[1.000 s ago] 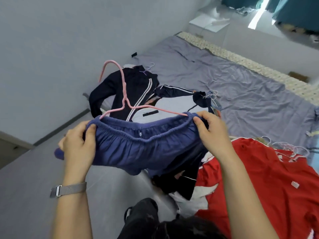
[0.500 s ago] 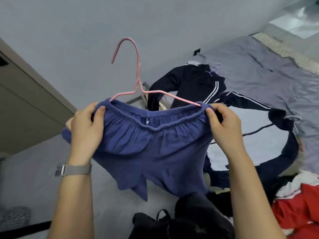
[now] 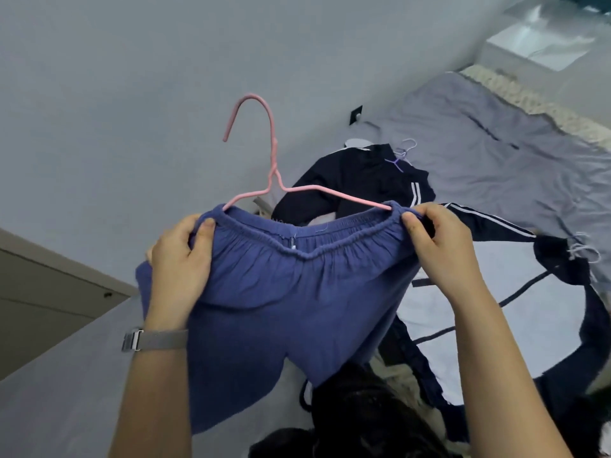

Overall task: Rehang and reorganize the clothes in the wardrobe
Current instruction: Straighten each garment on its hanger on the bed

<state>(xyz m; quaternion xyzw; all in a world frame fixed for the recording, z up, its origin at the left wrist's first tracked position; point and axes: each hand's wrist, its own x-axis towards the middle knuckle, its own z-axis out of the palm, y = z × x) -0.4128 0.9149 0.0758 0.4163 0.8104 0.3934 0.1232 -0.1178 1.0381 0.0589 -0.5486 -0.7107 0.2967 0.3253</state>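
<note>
Blue shorts [image 3: 281, 292] on pink hanger [image 3: 274, 180], waistband pinched by curled fingers [image 3: 206, 226] of both hands

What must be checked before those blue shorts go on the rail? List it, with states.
1. Left hand grips the waistband's left end: ok.
2. Right hand grips the right end: ok.
3. Pink hanger has both arms inside the blue shorts: ok.
4. Hook free and upright: ok.
5. Waistband seated evenly on the hanger: cannot tell, its middle sags.
6. Wardrobe rail in view: not ok, none in view.
</note>
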